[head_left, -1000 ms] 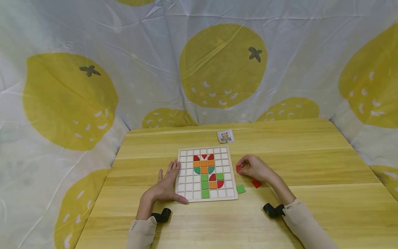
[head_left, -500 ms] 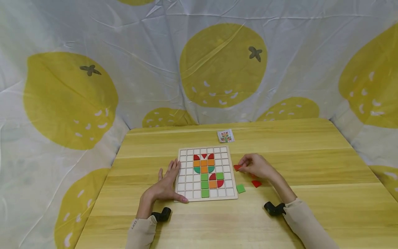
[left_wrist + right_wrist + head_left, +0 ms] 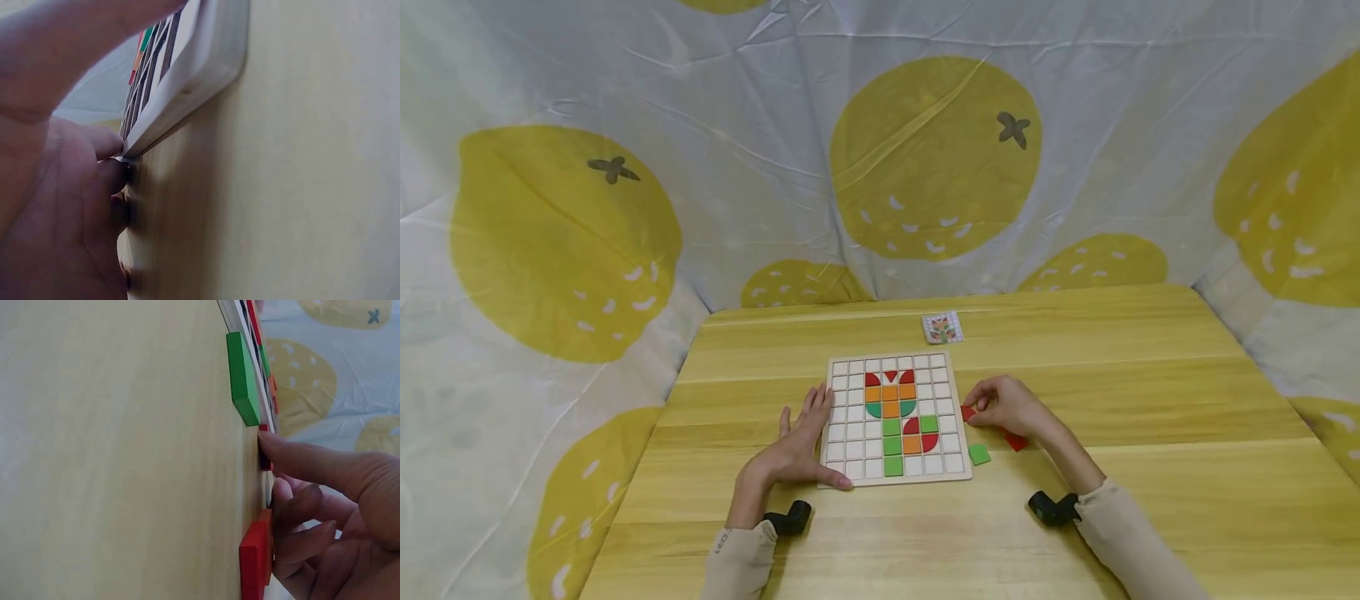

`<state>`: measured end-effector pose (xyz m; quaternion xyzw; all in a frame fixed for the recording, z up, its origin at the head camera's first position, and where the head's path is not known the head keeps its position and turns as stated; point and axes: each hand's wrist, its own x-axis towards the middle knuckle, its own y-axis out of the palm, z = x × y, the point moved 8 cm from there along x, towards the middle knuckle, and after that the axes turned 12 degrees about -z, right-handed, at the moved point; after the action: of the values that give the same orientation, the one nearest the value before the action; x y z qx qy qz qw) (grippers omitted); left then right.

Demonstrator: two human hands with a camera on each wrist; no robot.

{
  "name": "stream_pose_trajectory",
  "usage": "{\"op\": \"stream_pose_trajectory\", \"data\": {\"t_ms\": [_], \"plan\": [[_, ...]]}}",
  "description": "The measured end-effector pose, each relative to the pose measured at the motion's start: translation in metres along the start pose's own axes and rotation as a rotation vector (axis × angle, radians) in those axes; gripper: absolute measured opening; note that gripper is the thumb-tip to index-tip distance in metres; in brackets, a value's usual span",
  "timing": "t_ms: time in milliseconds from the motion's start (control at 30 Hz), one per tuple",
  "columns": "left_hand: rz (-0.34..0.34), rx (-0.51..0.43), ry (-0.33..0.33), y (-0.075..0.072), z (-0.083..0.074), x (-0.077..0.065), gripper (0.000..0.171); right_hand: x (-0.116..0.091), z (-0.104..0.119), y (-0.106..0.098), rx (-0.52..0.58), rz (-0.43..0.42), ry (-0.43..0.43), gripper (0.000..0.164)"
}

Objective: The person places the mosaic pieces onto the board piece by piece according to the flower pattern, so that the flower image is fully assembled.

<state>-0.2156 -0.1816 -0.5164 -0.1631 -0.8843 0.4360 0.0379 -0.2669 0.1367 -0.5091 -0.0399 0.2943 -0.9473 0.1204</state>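
A white gridded wooden board (image 3: 854,431) lies on the table, with red, orange, teal and green pieces set in its squares. My left hand (image 3: 793,450) rests against the board's left side, fingers fairly straight, the thumb at its front edge. Between thumb and fingers, my right hand (image 3: 1011,406) pinches a small red tile (image 3: 967,413) just off the board's right edge; the fingers partly hide its shape. Near the board's lower right lies a green tile (image 3: 979,454). Another red tile (image 3: 1017,442) sits under the right wrist, and the right wrist view shows an orange-red piece (image 3: 267,531) behind it.
Behind the board a small card (image 3: 942,327) bears a printed coloured grid pattern. The wooden table (image 3: 895,542) reaches back to a white curtain (image 3: 760,183) with yellow fruit prints. A black device (image 3: 1052,508) is on the right wrist, and a similar one (image 3: 787,518) on the left.
My right hand has shifted slightly left toward the board with the pinched red tile, which has turned in the fingers. The left hand stays against the board.
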Motion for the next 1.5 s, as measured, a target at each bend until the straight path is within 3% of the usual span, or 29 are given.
{"op": "stream_pose_trajectory", "data": {"t_ms": [300, 567, 733, 1000, 1300, 1367, 1500], "plan": [[-0.02, 0.001, 0.011, -0.002, -0.004, 0.003, 0.146, 0.005, 0.008, -0.004, -0.129, 0.013, -0.035, 0.018], [-0.011, -0.011, 0.01, -0.002, -0.005, -0.003, 0.146, -0.006, 0.002, 0.005, -0.106, 0.036, 0.005, 0.02], [-0.018, 0.002, 0.012, -0.001, -0.004, -0.004, 0.145, -0.009, 0.003, 0.006, -0.08, 0.024, -0.02, 0.022], [-0.019, 0.005, 0.005, 0.001, -0.002, -0.001, 0.146, -0.006, -0.005, 0.003, 0.092, 0.057, 0.02, 0.028], [-0.01, 0.019, 0.004, 0.003, -0.002, -0.001, 0.145, -0.011, -0.008, 0.002, 0.339, 0.048, 0.145, 0.031], [-0.008, 0.024, 0.001, 0.004, -0.002, -0.001, 0.145, -0.011, -0.005, 0.004, 0.362, 0.044, 0.153, 0.032], [-0.017, 0.022, -0.01, 0.002, 0.0, -0.003, 0.145, -0.006, 0.01, 0.015, 0.309, 0.006, 0.156, 0.031]]}}
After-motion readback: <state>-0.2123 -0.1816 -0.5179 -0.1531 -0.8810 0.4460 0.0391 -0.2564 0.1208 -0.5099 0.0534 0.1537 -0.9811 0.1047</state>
